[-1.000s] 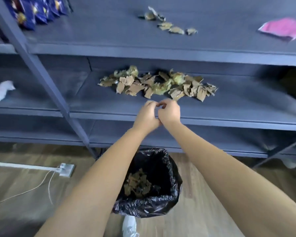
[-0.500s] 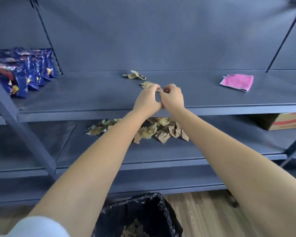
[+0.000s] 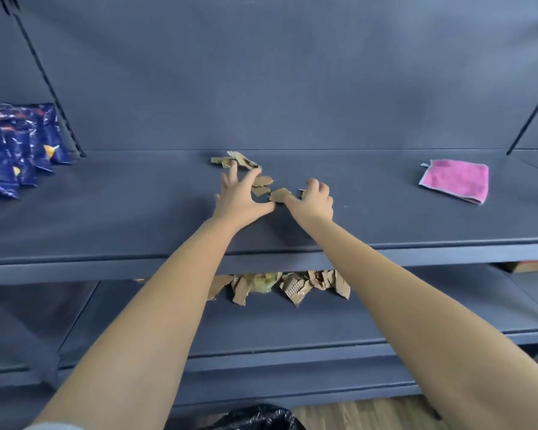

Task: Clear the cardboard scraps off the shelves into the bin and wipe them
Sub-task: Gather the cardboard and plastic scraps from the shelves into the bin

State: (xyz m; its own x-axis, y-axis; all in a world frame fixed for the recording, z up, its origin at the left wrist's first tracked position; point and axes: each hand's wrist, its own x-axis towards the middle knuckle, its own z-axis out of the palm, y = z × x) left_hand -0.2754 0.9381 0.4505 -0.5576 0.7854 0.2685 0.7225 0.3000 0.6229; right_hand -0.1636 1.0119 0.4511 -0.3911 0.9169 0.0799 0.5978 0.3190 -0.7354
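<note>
- Nearest, bin (image 3: pixel 255 418) is sitting on the floor below both arms, ready to catch drops.
- Lower shelf (image 3: pixel 292 336) is holding a bigger cardboard pile (image 3: pixel 280 285).
- Left hand (image 3: pixel 239 200), fingers spread, and right hand (image 3: pixel 316 198), fingers curled but grasping nothing, are bracketing upper-shelf scraps (image 3: pixel 261 186), probably to rake them together.
- Pink cloth (image 3: pixel 455 180) is lying far right for wiping.

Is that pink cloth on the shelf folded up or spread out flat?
Folded, as far as I can tell. The pink cloth lies flat on the upper shelf as a neat small square, with a second layer showing under its front edge.
</note>
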